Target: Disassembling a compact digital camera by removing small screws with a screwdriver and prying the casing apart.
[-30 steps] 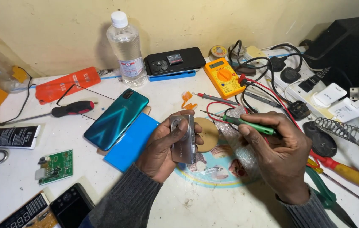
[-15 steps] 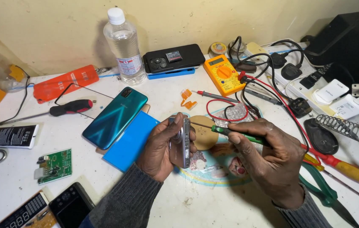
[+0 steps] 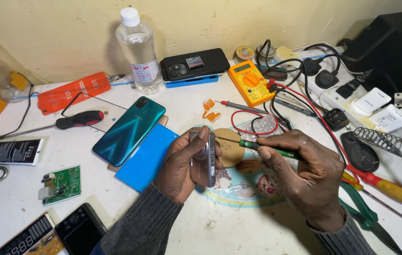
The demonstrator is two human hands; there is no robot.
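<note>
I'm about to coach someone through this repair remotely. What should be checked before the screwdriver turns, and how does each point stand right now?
1. Left hand grips the small silver camera-like device on its edge: ok.
2. Right hand holds the thin green-handled screwdriver: ok.
3. Screwdriver tip seated in a screw: cannot tell, too small.
4. Device held above the round pictured mat: ok.
5. Red multimeter lead clear of both hands: ok.
6. A tray ready for loose screws: cannot tell.
</note>
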